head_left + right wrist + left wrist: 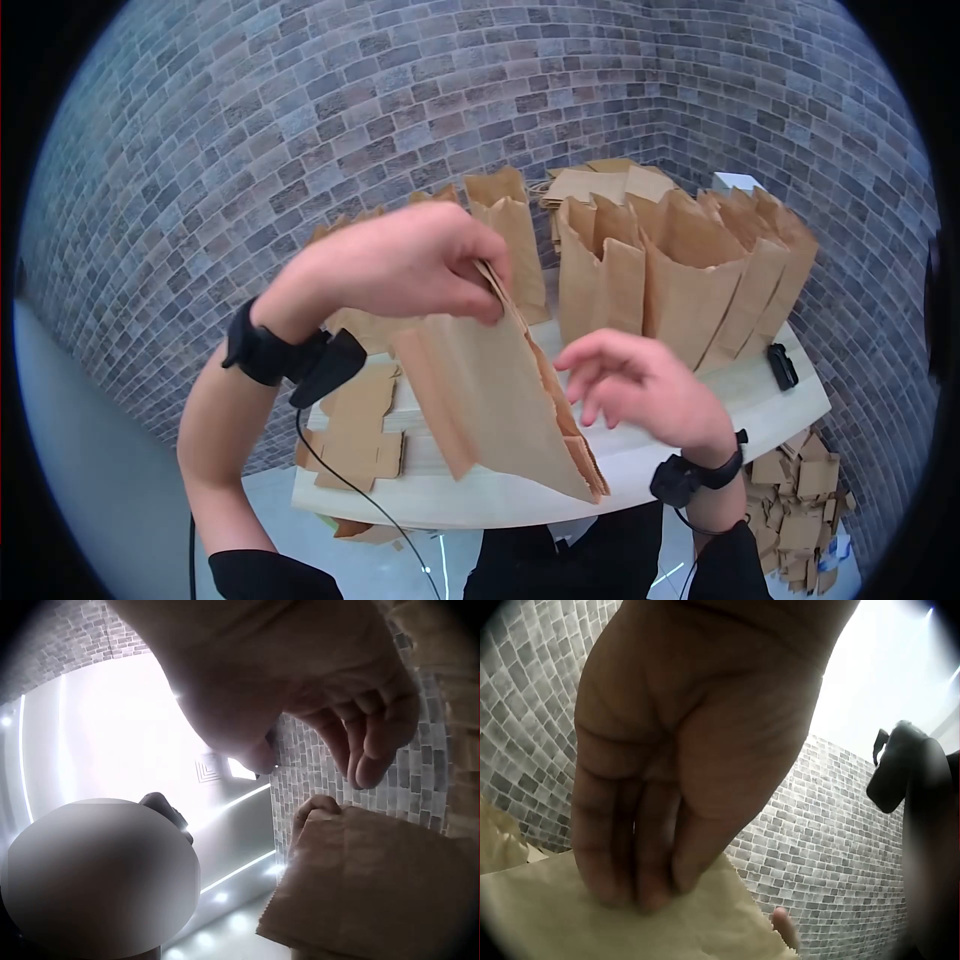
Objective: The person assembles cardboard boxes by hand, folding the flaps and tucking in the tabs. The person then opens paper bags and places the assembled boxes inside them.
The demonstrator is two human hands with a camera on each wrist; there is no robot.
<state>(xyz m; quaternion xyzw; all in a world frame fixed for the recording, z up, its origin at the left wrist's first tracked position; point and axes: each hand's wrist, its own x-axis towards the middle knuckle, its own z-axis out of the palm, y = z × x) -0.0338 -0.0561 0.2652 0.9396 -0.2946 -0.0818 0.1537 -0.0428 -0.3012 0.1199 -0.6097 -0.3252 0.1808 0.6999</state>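
A brown paper bag [490,400], folded nearly flat, hangs tilted over the front of the table. My left hand [420,262] pinches it by its upper edge between thumb and fingers. In the left wrist view the fingers overlap the bag's paper [630,922], whose edge is serrated. To the right of the bag, my right hand [655,385] is held in the air with fingers loosely bent and nothing in them. The right wrist view has this hand [330,697] above the bag [360,877], with a gap between them.
Several opened paper bags [695,280] stand at the back right of the white table [510,505]. Behind them lies a stack of flat bags [590,185]. Cut cardboard [355,430] lies at left, a black device [782,367] at right. Cardboard scraps [800,500] are piled on the floor.
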